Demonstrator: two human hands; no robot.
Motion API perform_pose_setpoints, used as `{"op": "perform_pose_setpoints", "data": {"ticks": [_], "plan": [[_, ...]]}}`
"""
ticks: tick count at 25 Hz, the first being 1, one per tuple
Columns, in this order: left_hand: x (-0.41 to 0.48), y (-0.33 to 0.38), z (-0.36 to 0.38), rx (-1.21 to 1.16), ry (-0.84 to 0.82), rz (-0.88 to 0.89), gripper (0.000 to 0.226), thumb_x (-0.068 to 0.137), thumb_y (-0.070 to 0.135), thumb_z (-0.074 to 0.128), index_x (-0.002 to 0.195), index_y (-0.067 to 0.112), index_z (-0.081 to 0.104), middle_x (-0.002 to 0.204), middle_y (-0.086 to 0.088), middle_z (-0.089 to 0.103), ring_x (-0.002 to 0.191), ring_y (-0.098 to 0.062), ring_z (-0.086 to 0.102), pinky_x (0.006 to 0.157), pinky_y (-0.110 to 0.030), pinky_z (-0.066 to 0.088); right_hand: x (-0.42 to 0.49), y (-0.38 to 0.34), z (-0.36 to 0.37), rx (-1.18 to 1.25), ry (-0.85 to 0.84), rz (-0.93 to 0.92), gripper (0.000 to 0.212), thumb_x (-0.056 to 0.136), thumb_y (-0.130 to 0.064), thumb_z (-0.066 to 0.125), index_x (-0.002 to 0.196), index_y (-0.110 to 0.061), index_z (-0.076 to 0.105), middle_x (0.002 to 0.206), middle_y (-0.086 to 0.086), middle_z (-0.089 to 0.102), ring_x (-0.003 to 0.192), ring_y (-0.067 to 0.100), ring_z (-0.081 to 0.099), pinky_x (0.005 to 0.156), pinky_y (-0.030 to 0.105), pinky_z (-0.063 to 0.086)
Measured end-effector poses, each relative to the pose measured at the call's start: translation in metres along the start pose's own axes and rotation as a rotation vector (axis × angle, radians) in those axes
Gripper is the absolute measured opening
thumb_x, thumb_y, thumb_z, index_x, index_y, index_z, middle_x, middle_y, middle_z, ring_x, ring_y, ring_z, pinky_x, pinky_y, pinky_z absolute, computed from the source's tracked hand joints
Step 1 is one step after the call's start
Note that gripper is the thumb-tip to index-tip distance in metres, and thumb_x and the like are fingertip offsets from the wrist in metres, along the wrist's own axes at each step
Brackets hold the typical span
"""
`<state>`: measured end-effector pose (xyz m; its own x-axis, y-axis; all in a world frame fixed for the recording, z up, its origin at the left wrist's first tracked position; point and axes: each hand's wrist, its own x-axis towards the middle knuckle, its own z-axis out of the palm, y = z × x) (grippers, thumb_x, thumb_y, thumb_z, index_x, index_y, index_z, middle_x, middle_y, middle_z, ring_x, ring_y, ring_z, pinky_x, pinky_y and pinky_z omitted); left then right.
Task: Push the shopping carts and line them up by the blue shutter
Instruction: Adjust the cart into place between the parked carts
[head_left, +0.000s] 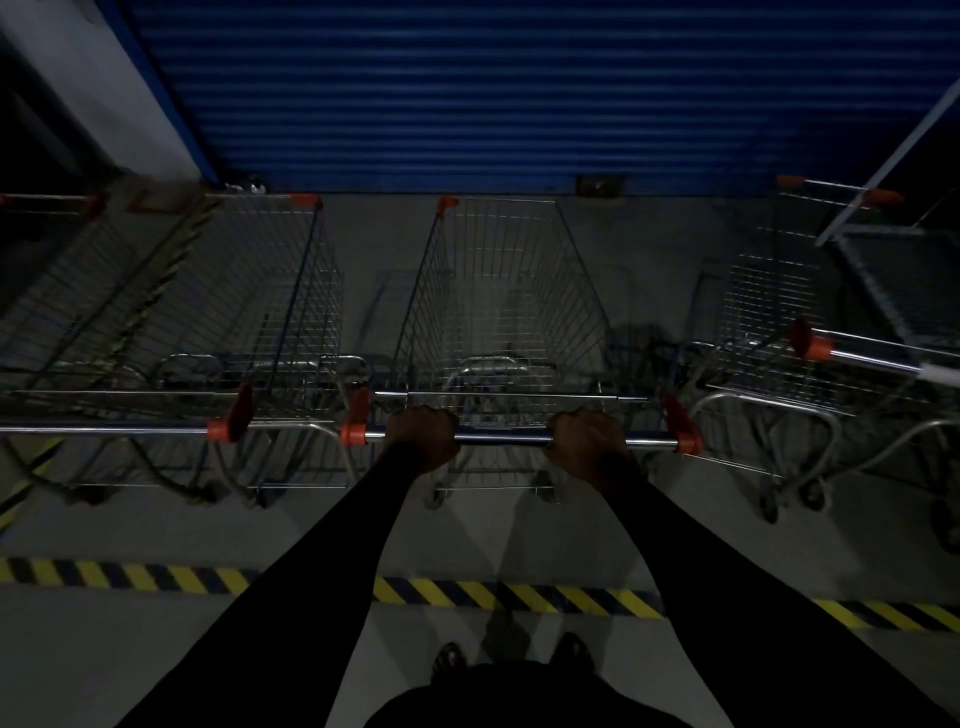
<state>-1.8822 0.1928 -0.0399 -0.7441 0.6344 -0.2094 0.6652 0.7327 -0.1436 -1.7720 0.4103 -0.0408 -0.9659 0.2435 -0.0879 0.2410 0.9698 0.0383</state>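
A wire shopping cart (498, 291) with orange corner caps stands straight ahead, its nose close to the blue shutter (519, 88). My left hand (422, 434) and my right hand (589, 436) are both wrapped around its chrome handle bar (504, 438), a short gap between them. Another cart (218, 312) stands close on the left, its handle level with mine. A third cart (769, 322) stands on the right, angled a little and set slightly apart. The scene is dim.
A yellow-and-black floor stripe (467, 592) runs across just behind the carts. My feet (514, 660) stand behind it. A white pillar (98, 78) rises at the far left. At the right edge a further cart handle (878, 353) and a slanted metal frame (893, 150) reach in.
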Motion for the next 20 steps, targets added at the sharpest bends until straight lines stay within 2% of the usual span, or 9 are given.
{"op": "perform_pose_setpoints", "data": {"ticks": [13,20], "plan": [[0.003,-0.01,-0.004,-0.093,-0.055,-0.005,0.034,0.081,0.044,0.056,0.106,0.02,0.061,0.106,-0.006,0.067,0.1,-0.03,0.062,0.083,-0.039,0.05,0.005,-0.008,0.005,0.019,0.012,0.051,0.035,0.078,-0.048,0.057,0.101,-0.025,0.067,0.101,0.0,0.07,0.098,0.022,0.065,0.084,0.032,0.048],[0.002,-0.01,-0.003,-0.089,-0.049,-0.001,0.046,0.078,0.05,0.057,0.114,0.021,0.054,0.108,-0.006,0.066,0.1,-0.03,0.061,0.082,-0.039,0.049,0.004,-0.005,-0.003,0.149,-0.05,0.023,0.041,0.068,-0.053,0.061,0.103,-0.031,0.064,0.099,-0.005,0.07,0.098,0.02,0.065,0.083,0.031,0.047]]}}
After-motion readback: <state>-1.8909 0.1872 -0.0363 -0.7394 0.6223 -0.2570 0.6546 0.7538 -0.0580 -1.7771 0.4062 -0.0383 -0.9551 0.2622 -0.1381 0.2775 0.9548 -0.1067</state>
